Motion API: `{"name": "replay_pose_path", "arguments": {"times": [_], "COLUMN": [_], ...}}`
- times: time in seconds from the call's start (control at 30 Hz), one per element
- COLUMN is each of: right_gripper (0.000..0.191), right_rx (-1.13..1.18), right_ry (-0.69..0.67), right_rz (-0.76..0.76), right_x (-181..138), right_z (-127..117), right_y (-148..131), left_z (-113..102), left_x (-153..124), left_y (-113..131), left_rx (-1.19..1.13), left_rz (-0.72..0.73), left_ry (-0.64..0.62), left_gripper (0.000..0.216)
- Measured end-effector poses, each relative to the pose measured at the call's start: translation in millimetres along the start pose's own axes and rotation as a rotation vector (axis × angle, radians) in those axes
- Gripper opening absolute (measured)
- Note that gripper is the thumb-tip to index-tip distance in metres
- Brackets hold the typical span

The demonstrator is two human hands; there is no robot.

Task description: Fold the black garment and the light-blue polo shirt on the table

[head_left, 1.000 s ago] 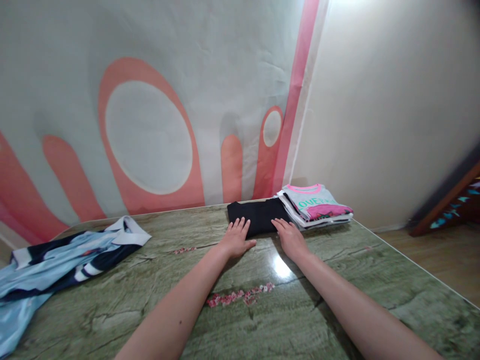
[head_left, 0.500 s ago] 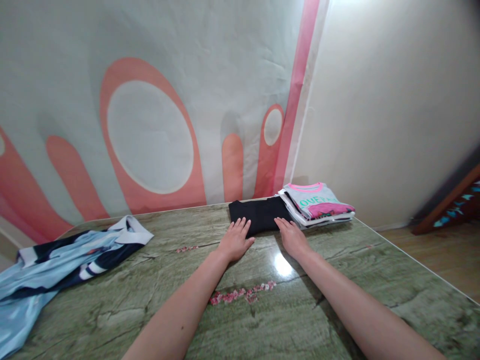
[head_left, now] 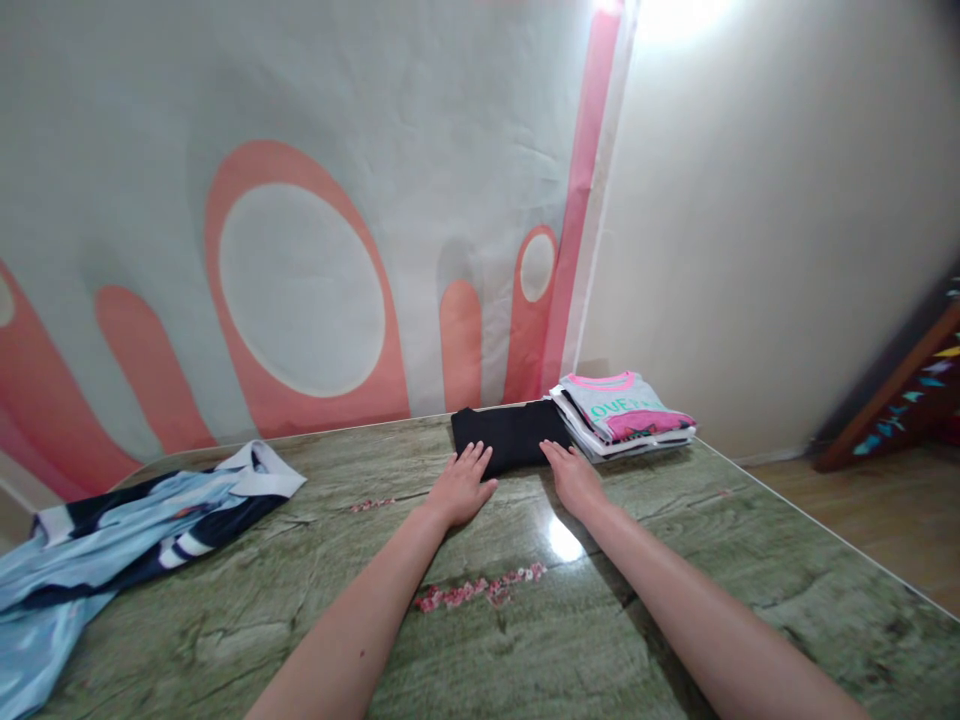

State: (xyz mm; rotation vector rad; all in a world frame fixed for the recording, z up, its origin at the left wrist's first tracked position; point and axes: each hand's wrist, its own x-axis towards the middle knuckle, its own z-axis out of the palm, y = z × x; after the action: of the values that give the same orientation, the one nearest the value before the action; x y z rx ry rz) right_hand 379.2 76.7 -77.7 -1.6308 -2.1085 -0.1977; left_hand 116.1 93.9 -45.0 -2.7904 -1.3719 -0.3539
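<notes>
A folded black garment [head_left: 510, 437] lies at the far edge of the green marbled table [head_left: 675, 560], against the wall. My left hand [head_left: 461, 485] rests flat with fingers spread, its fingertips on the garment's near left edge. My right hand [head_left: 574, 477] lies flat too, fingertips touching the near right corner of the black garment. Both hands are open and hold nothing.
A stack of folded shirts [head_left: 622, 415], grey and pink on top, sits right of the black garment. A crumpled light-blue and navy shirt [head_left: 127, 520] lies at the table's left. The wall has a pink and grey pattern [head_left: 300, 290]; a wooden floor is at right.
The view shifted slightly upward and left. Both hands stay flat at the black garment's near edge, pushed a little farther toward the wall.
</notes>
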Motion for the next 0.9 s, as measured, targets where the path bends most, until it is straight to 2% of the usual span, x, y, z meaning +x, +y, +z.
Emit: {"name": "replay_pose_path", "arguments": {"times": [0.17,0.33,0.43,0.5,0.57,0.67,0.73,0.77,0.83,0.9], "right_gripper": [0.063,0.047,0.040,0.039,0.040,0.041,0.041,0.041,0.041,0.041], "right_rx": [0.030,0.241,0.302,0.313,0.325,0.324,0.314,0.309,0.305,0.305], "right_ry": [0.046,0.079,0.038,0.035,0.047,0.047,0.041,0.040,0.040,0.039], "right_rz": [-0.039,-0.408,-0.498,-0.501,-0.485,-0.467,-0.459,-0.453,-0.446,-0.442], "right_x": [-3,-15,-21,-22,-21,-19,-18,-18,-17,-17], "right_z": [-13,-27,-25,-22,-19,-17,-16,-16,-16,-16], "right_y": [-5,-28,-39,-41,-40,-38,-38,-38,-39,-40], "left_z": [-4,-14,-32,-52,-75,-103,-112,-112,-109,-101], "left_x": [-3,-33,-67,-95,-126,-178,-211,-225,-243,-247], "left_y": [4,17,11,-12,-52,-129,-173,-188,-204,-202], "left_rx": [-0.008,0.019,0.078,0.177,0.302,0.436,0.412,0.378,0.361,0.366], "left_rz": [-0.011,-0.059,-0.021,-0.002,-0.097,-0.521,-0.814,-0.910,-0.960,-0.947], "left_ry": [0.060,0.115,0.116,0.135,0.163,0.201,0.105,0.039,-0.030,-0.046], "left_gripper": [0.064,0.059,0.053,0.052,0.054,0.063,0.070,0.069,0.068,0.067]}}
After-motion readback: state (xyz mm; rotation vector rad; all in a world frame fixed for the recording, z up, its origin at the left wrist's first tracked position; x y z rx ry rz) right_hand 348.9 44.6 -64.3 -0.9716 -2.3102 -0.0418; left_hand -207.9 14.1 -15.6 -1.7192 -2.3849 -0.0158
